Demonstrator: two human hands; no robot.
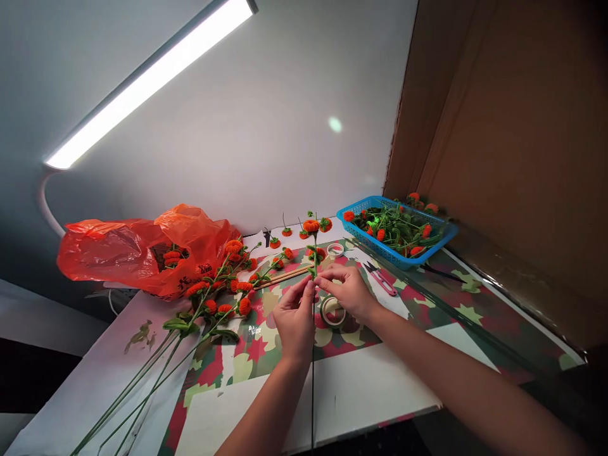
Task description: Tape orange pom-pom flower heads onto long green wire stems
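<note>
My left hand point(295, 311) and my right hand point(348, 292) meet over the middle of the table. Between their fingertips both pinch the thin green stem of a fuzzy artificial flower point(311, 225), held upright. Its orange head is at the top, with green leaf pieces lower down near my fingers. Below my hands the bare dark stem point(312, 386) runs down toward the table's front edge. Just under my right hand lies a tape roll point(334, 323). What my fingertips cover on the stem is hidden.
Finished flower stems point(223, 288) lie at left beside a red plastic bag point(114, 250). Wooden sticks point(287, 276), a smaller tape roll point(335, 254) and pink-handled snips point(386, 284) lie nearby. A blue basket point(403, 260) of flowers stands back right. A lamp point(156, 79) hangs overhead.
</note>
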